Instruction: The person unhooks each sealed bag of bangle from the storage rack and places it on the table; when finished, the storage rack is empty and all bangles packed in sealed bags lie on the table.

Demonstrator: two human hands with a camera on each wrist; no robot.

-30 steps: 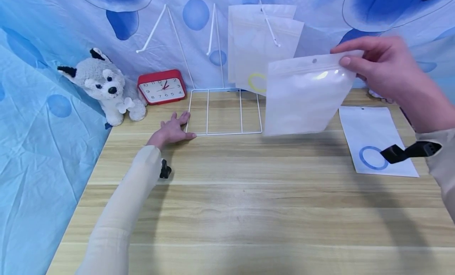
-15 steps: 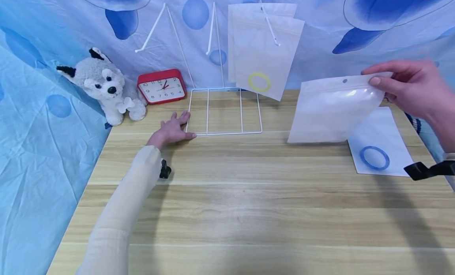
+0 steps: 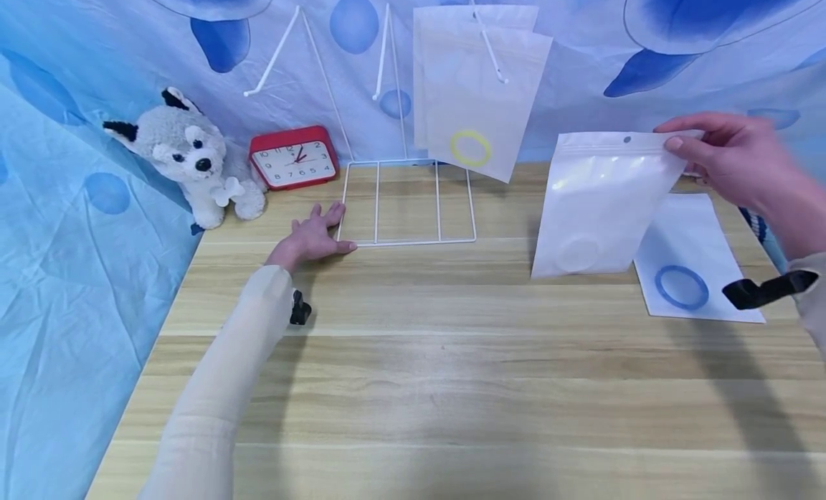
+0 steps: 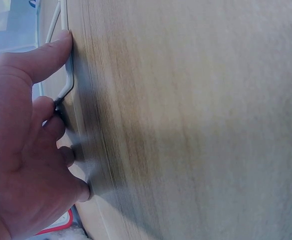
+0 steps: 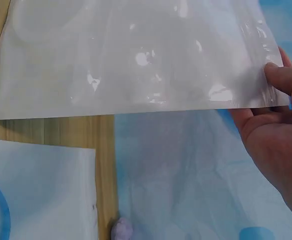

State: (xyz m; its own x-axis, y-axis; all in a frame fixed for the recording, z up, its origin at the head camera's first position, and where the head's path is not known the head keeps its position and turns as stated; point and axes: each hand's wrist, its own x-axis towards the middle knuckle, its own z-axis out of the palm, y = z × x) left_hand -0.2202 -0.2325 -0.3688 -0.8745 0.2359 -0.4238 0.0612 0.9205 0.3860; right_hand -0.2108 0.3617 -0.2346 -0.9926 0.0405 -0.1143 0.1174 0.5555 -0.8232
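My right hand (image 3: pixel 729 156) pinches the top right corner of a white zip bag (image 3: pixel 600 199), which hangs upright over the table. The bag has a punched hole near its top edge and a faint pale ring low on its front; in the right wrist view, the glossy bag (image 5: pixel 136 60) spreads away from the thumb (image 5: pixel 280 77). With fingers spread, my left hand (image 3: pixel 312 234) rests on the front left corner of a white wire rack (image 3: pixel 406 243). In the left wrist view the thumb (image 4: pixel 56 52) presses along its wire.
Bags, the front one with a yellow ring (image 3: pixel 480 105), hang from the rack's right hook. Two other hooks stand left of it. A bag with a blue ring (image 3: pixel 684 234) lies at the right. A red clock (image 3: pixel 293 158) and a plush husky (image 3: pixel 193 159) stand back left.
My right hand has moved right and down with the bag, away from the hanging bags. Most recently the bag has turned, bringing its pale ring into view. My left hand stays put.
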